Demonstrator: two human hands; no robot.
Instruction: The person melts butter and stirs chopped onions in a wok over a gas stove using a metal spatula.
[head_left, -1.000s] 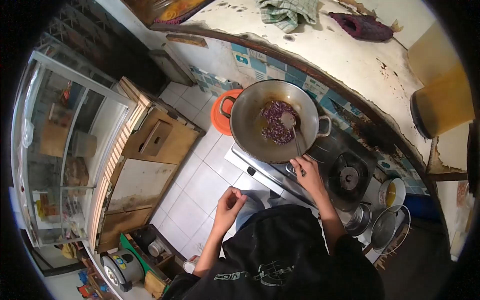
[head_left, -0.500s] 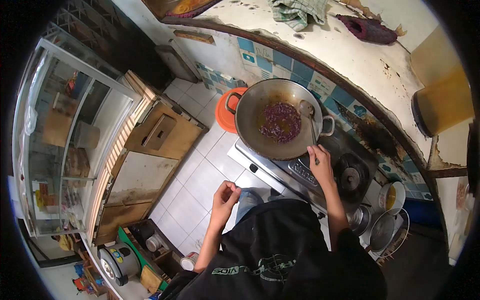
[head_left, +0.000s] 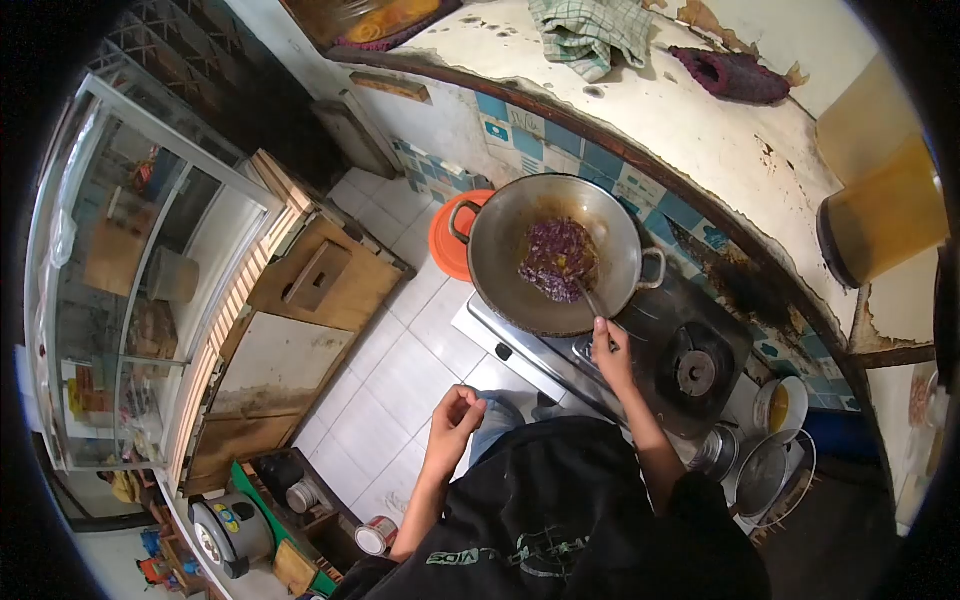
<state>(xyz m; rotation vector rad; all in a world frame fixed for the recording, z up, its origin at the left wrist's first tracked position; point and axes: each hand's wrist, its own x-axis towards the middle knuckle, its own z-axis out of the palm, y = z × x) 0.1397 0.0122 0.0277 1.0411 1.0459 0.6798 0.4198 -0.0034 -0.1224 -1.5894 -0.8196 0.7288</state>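
My right hand (head_left: pixel 612 355) is closed round the handle of a metal cooking spoon (head_left: pixel 588 298), whose head is down in the food and hidden by it. The chopped purple shallots (head_left: pixel 558 250) lie gathered in some oil at the bottom of a large two-handled wok (head_left: pixel 625 250). This wok sits on the left part of the gas stove (head_left: pixel 655 365). In front of my body, apart from the stove, my left hand (head_left: pixel 455 420) hangs with its fingers curled together. Nothing shows between those fingers.
An orange lid (head_left: pixel 447 240) is behind the wok's left side. The second burner (head_left: pixel 695 370) is to the right, with pots and a strainer (head_left: pixel 762 475) beyond. A ledge holds a checked cloth (head_left: pixel 595 35) and a container of yellow liquid (head_left: pixel 890 220). A cabinet (head_left: pixel 300 350) stands left.
My right hand has moved slightly left and toward me. The spoon's head has swept from the wok's right wall into the shallots, which are now bunched together. My left hand stays curled.
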